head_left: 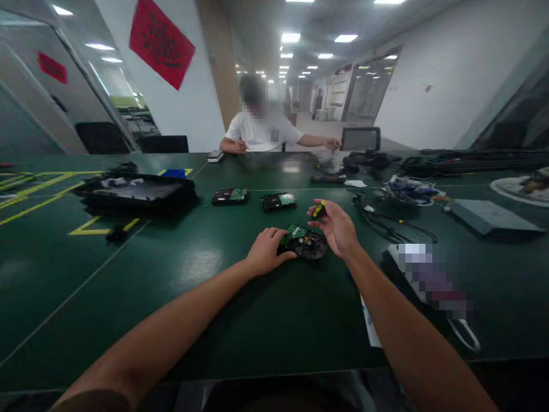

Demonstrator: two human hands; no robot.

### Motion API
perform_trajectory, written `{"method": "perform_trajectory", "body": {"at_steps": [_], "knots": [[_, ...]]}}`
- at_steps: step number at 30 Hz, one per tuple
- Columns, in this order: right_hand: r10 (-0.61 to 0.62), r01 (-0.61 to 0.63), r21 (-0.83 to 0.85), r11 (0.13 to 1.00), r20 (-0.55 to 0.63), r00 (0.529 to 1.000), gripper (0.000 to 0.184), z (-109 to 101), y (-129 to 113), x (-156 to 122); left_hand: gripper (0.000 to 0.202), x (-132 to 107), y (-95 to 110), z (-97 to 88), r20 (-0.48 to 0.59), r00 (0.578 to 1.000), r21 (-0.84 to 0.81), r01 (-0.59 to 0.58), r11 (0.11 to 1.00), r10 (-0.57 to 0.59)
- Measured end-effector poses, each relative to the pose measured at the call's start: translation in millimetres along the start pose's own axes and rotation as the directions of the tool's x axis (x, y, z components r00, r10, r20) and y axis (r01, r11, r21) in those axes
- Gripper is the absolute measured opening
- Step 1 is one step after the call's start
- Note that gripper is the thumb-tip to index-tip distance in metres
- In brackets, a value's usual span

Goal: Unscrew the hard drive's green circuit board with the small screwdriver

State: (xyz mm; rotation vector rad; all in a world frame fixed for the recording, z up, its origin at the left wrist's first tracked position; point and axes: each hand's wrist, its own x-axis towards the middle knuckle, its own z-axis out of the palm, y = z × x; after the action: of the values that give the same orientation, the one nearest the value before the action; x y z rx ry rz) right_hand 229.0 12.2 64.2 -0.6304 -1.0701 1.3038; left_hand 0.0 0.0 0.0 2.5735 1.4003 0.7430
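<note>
A hard drive (312, 247) lies on the green table in front of me, its dark underside up and a green circuit board (297, 231) at its left end. My left hand (268, 252) is closed on that left end, thumb along the near side and fingers over the far side. Just above the drive's right end, my right hand (341, 228) holds a small yellow and black screwdriver (319, 210) between curled fingers. Its tip is too blurred to make out. Two more hard drives sit beyond, one nearer the middle (278, 201) and one farther left (230, 195).
A black tray (132, 191) stands at the left. Cables (386, 220), a flat grey box (495, 217) and a partly blurred pouch (429, 280) lie at the right. Across the table sits a person in a white shirt (263, 133). Another screwdriver (327, 179) lies farther back.
</note>
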Motion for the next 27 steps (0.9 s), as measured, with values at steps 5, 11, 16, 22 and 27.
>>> {"method": "perform_trajectory", "body": {"at_steps": [5, 11, 16, 22, 27], "knots": [[-0.024, 0.024, -0.073, 0.997, -0.002, 1.0, 0.025, 3.6, 0.5, -2.1, 0.07, 0.2, -1.7, 2.2, 0.007, 1.0, -0.002, 0.011, 1.0, -0.011], [-0.024, 0.024, -0.041, 0.999, 0.0, 1.0, 0.027, 1.2, 4.3, -0.1, 0.069, -0.4, -1.6, 0.2, 0.005, 1.0, -0.014, 0.01, 1.0, -0.009], [-0.002, 0.002, -0.007, 1.0, 0.005, 1.0, 0.032, -1.2, 6.8, 2.1, 0.068, 0.1, -1.3, 0.5, 0.007, 1.0, -0.018, 0.01, 1.0, -0.01], [-0.008, 0.007, -0.079, 0.997, -0.013, 1.0, 0.029, -1.6, 4.9, 1.2, 0.068, 0.9, -1.9, 2.0, 0.009, 1.0, -0.014, 0.017, 1.0, -0.017], [0.011, -0.012, -0.048, 0.999, -0.008, 1.0, 0.028, -1.9, 4.9, 0.0, 0.07, 0.7, -2.7, 2.1, 0.011, 1.0, -0.017, 0.003, 1.0, -0.003]]}}
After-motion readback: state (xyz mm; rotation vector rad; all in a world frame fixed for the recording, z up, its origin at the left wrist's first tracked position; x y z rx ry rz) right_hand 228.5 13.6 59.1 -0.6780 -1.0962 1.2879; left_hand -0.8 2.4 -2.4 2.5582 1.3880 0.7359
